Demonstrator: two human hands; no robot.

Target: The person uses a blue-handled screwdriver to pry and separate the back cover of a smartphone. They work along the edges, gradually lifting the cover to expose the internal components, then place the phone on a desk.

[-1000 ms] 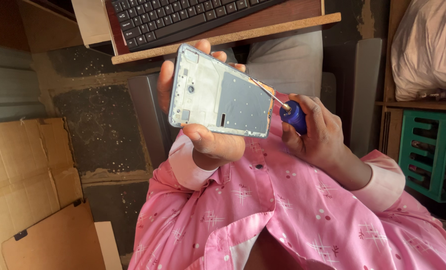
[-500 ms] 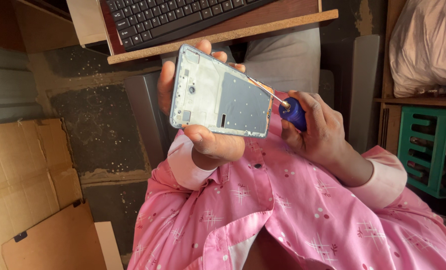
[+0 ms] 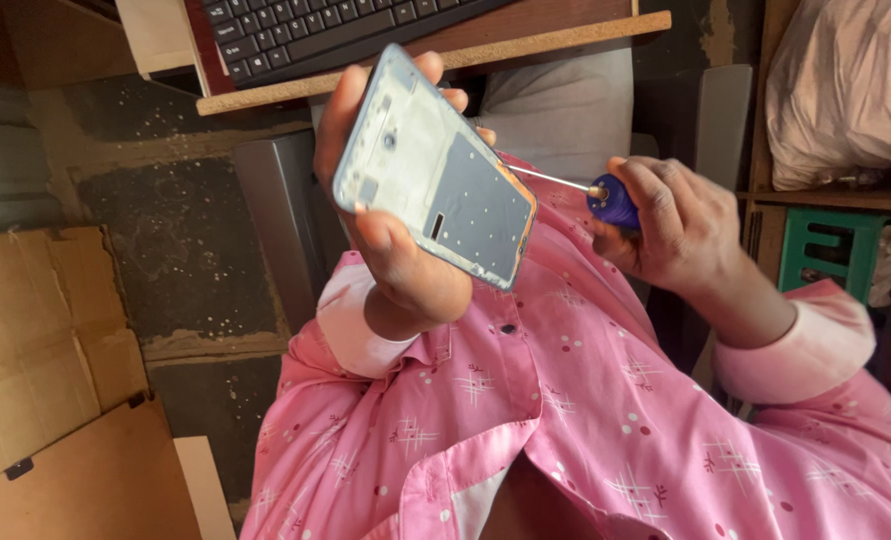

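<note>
My left hand holds up an opened phone frame, pale blue-grey with a darker panel in its lower half, its inner side facing me. My right hand grips a small screwdriver by its blue handle. The thin metal shaft points left and its tip meets the right edge of the phone frame. Both arms wear pink patterned sleeves with lighter cuffs.
A black keyboard lies on a wooden shelf above the hands. Flat cardboard leans at the lower left. A green crate and a pale bag stand at the right. A grey upright panel is behind the phone.
The phone frame has tilted and come closer to the camera. My right hand has drawn away to the right, so more of the screwdriver shaft shows between it and the frame.
</note>
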